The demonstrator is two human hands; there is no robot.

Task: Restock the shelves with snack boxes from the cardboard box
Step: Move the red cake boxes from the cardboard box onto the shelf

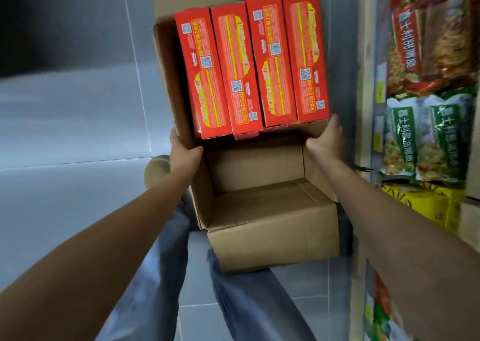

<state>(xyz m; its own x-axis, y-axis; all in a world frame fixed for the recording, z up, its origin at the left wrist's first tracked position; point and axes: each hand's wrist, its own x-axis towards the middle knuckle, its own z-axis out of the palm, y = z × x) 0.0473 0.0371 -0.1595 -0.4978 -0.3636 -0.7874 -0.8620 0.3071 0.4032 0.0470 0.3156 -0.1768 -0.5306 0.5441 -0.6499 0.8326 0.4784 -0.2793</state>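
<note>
Gripping the cardboard box [272, 234] by its side walls, left hand [185, 153] and right hand [326, 140] each clamp a rim. Red snack boxes [249, 65] stand packed just beyond both hands. That far-loaded weight could tip the box, spilling them short of the shelves [365, 93] right of the right hand.

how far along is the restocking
Done: the near half of the cardboard box is empty, so some stock seems gone. In hand: left hand and right hand grip its side walls, nothing picked out. Left: four red snack boxes stand in the far half.
</note>
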